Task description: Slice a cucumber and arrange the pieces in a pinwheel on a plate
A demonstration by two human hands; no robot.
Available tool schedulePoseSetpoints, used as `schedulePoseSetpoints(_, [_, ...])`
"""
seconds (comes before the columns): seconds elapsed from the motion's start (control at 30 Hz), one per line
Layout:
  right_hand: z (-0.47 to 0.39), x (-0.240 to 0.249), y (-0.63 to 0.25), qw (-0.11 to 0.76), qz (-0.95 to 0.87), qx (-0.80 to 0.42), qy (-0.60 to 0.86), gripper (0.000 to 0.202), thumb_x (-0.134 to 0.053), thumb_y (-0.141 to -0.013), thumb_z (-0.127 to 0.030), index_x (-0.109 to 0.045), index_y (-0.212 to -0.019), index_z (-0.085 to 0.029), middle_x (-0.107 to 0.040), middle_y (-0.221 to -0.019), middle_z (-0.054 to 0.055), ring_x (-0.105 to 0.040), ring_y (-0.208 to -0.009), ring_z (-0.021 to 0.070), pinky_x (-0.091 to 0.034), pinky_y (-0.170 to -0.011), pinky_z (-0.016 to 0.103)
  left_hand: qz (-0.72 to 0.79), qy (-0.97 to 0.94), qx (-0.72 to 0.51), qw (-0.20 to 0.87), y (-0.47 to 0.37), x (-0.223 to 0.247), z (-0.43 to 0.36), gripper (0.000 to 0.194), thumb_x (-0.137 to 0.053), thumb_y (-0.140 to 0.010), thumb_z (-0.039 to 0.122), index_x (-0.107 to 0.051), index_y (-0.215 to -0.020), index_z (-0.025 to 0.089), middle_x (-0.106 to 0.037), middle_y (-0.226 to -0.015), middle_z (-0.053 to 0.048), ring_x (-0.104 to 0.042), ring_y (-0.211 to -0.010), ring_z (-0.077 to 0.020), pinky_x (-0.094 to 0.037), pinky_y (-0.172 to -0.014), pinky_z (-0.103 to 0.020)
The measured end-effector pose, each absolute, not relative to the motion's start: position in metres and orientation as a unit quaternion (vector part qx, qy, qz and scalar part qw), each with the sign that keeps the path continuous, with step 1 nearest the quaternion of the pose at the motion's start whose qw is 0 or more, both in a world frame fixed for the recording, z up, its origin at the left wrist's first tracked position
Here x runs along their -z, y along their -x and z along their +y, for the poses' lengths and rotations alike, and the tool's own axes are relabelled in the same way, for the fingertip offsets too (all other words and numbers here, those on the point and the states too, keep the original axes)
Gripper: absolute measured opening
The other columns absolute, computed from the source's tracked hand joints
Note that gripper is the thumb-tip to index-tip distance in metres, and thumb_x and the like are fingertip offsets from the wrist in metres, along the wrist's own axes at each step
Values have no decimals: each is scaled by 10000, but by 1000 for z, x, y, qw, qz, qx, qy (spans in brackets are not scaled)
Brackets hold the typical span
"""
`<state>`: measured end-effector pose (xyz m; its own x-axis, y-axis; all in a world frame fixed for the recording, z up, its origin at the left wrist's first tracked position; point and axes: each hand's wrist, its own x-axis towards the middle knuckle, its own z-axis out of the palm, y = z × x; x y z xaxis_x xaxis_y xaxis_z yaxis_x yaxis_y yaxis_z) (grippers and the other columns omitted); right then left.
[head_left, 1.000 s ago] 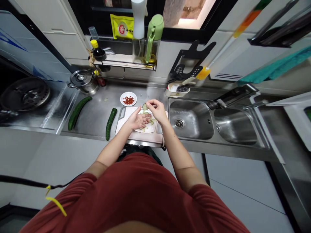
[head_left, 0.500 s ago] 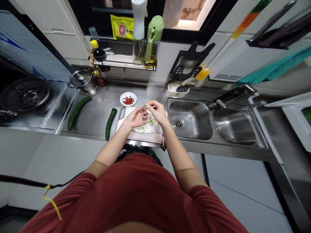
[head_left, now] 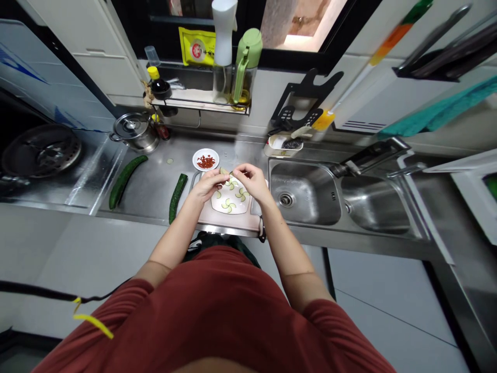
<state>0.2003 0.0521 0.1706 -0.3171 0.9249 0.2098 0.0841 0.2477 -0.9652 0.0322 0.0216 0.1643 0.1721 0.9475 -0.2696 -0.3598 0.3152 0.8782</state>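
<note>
My left hand [head_left: 209, 185] pinches a thin cucumber slice [head_left: 223, 171] that sticks up beyond its fingertips. Close beside it, the fingertips of my right hand [head_left: 251, 180] are pressed together on a small dark green edge, too small to make out for certain. Both hands are raised over the far part of a white plate [head_left: 233, 195], where pale green cucumber slices lie in several pinwheel shapes. The plate sits on a light cutting board [head_left: 229, 221]. Just beyond my left hand stands a small white dish [head_left: 196, 160] with chopped red pieces.
A cut cucumber [head_left: 177, 198] lies left of the board, and a whole cucumber [head_left: 126, 181] farther left. Behind are a lidded pot [head_left: 134, 133] and a bottle rack [head_left: 202, 103]. A double sink [head_left: 310, 199] is at right. A knife handle [head_left: 262, 229] juts from the board's front corner.
My left hand has turned from palm up to a pinch and shifted slightly left, the cucumber slice now at its fingertips. More of the plate shows. My right hand stays nearly in place.
</note>
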Motion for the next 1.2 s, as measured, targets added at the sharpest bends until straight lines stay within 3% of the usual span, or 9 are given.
schedulePoseSetpoints(0.27, [48,-175,-199,438,-615,-530,387,414,-707,-721,-578,-601,-750,-179,-589,-658,-20,-534,-592,98,-435,-559,216,463,-445,-522,562,-34,-166,22,284,-821,-592,324,-622,-687,144,-579,-663,25,-511,-625,-73,-407,-609,-201])
schedulePoseSetpoints(0.5, [48,-176,-197,438,-598,-528,414,414,-716,-701,-567,-595,-728,-172,-563,-586,-33,-507,-520,85,-404,-486,202,526,-505,-536,426,-39,-167,18,238,-774,-652,330,-650,-726,140,-616,-704,7,-477,-612,-72,-386,-604,-209])
schedulePoseSetpoints(1.0, [48,-169,-194,416,-594,-515,458,373,-676,-724,-533,-579,-705,-173,-544,-541,-37,-482,-477,87,-383,-457,200,590,-551,-501,312,-39,-152,19,188,-722,-685,337,-676,-754,169,-650,-736,5,-476,-594,-86,-400,-600,-223])
schedulePoseSetpoints(1.2, [58,-147,-190,394,-627,-458,492,311,-657,-725,-470,-596,-711,-166,-538,-558,-42,-472,-506,94,-362,-494,207,610,-540,-474,334,-31,-132,26,220,-734,-664,363,-697,-755,166,-645,-699,2,-468,-565,-84,-383,-570,-220])
